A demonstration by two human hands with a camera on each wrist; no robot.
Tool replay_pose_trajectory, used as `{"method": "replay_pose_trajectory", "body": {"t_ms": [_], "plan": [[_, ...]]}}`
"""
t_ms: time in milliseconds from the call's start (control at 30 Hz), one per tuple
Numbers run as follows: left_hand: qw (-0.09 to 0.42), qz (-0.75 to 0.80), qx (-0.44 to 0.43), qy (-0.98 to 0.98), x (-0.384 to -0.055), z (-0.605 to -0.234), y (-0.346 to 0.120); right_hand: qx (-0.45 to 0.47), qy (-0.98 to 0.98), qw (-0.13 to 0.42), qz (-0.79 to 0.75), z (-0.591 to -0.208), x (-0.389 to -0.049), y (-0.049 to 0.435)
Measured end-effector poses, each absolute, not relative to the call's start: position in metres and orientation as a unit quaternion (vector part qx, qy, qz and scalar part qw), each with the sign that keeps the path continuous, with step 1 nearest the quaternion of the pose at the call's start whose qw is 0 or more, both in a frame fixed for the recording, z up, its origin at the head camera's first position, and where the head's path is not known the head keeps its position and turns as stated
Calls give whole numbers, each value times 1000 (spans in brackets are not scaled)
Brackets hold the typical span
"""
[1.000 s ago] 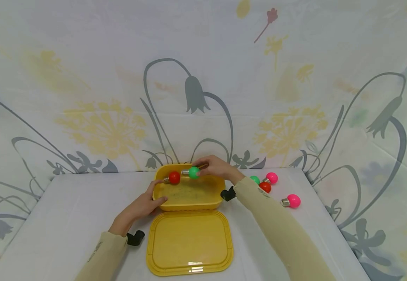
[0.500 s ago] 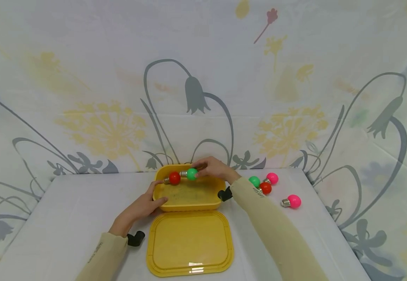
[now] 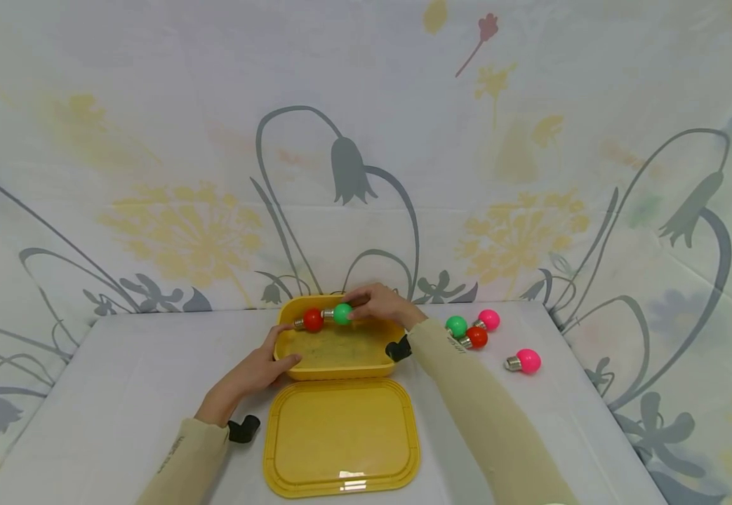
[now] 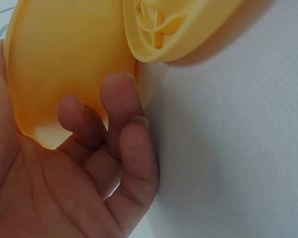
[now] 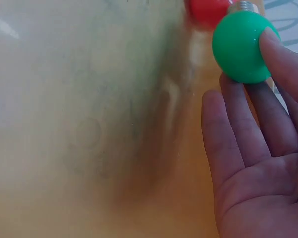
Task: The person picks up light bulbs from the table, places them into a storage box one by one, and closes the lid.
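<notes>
A yellow plastic box (image 3: 340, 372) stands at the back middle of the table in the head view. My left hand (image 3: 255, 368) grips its left end, thumb over the front edge and forefinger at the left rim. In the left wrist view, other curled fingers (image 4: 134, 153) show beside the box wall. Inside the box, my right hand (image 3: 381, 305) pinches a green light bulb (image 3: 342, 313) by its round end, thumb on the globe (image 5: 243, 47). The bulb lies sideways, its metal base pointing left at a red bulb (image 3: 313, 320) in the back left corner.
A yellow lid (image 3: 342, 436) lies flat in front of the box. To the right, a green bulb (image 3: 457, 326), a red bulb (image 3: 477, 337) and a pink bulb (image 3: 488, 320) lie close together. Another pink bulb (image 3: 530, 361) lies apart, nearer the table's right edge.
My right hand has moved slightly left with the green bulb, bringing its base up close to the red bulb. My left hand has stayed at the box.
</notes>
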State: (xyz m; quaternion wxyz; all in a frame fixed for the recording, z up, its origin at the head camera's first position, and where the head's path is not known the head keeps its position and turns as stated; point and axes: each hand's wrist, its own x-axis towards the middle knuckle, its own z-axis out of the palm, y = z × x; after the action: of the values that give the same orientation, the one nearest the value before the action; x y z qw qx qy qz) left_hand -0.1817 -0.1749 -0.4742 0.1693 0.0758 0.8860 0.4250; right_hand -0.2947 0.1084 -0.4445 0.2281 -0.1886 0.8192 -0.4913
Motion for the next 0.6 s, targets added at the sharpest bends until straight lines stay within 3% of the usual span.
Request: {"method": "replay_pose_trajectory", "body": {"t_ms": [600], "plan": [[168, 423, 74, 887, -182, -475, -175, -189, 832, 220, -472, -456, -298, 104]]}}
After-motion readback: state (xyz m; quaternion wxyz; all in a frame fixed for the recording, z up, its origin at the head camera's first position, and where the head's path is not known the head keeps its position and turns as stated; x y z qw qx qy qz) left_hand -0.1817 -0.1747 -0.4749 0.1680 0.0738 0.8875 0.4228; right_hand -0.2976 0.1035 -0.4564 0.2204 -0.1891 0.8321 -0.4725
